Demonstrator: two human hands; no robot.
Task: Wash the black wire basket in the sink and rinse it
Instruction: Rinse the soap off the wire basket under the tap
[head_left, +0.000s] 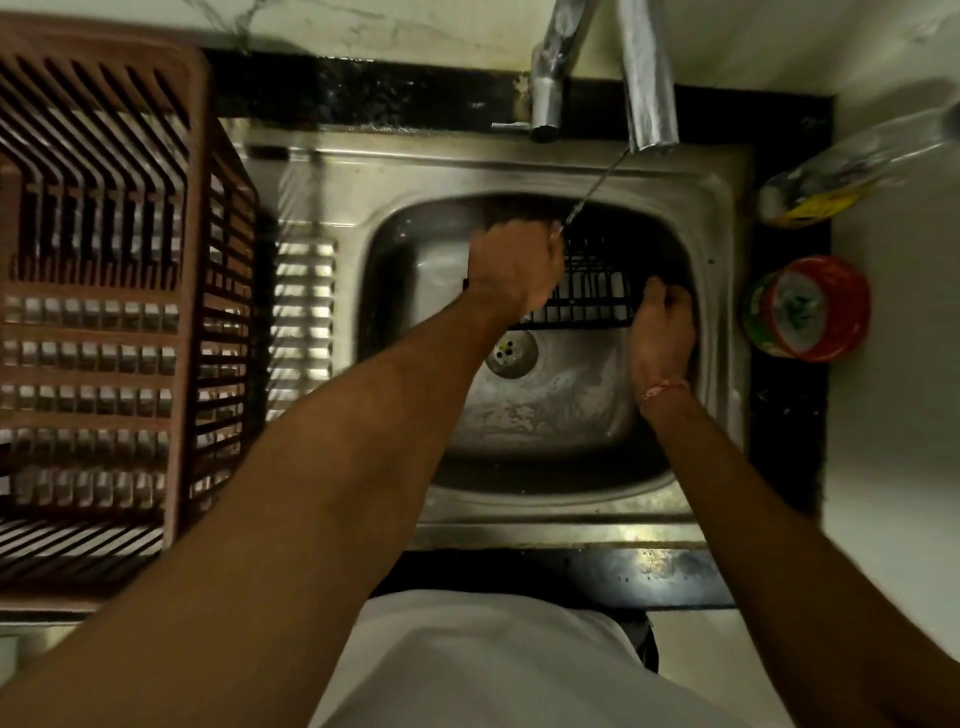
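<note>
Steel sink (717, 218), basin holding black wire basket (587, 296) at its far right, half hidden by hands and shadow. Left hand (514, 270) curled on basket's left end; right hand (662, 325) gripping right edge, fingertips obscured. Thin water stream (597, 182), blurred, falling by left hand.

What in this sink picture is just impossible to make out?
All in the head view:
- Left part of the black wire basket: covered by the left hand.
- What the left hand holds, if anything: its back faces the camera.
- Right hand fingers: tips lost in the dark basin, so its grip is unclear.
- Bottle label on the counter: blurred.
- Brown dish rack: cut off by the left edge.
</note>
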